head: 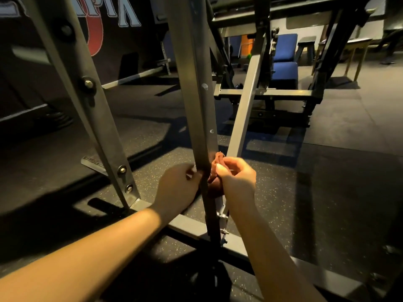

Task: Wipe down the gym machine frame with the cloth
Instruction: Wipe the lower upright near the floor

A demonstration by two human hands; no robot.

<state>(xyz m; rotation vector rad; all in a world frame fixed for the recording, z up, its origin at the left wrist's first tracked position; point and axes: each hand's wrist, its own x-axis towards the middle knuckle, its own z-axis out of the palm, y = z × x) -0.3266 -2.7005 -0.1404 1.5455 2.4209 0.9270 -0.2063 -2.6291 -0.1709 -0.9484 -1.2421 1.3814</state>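
Note:
A grey metal upright post of the gym machine frame runs down the middle of the view to a grey base bar on the floor. My left hand grips the post low down from its left side. My right hand holds a bunched reddish-brown cloth against the post's right side at the same height. Part of the cloth is hidden behind the post and my fingers.
A second slanted upright with bolts stands to the left, and a thinner grey brace leans to the right. Behind are a blue padded seat, a dark machine base and speckled rubber flooring.

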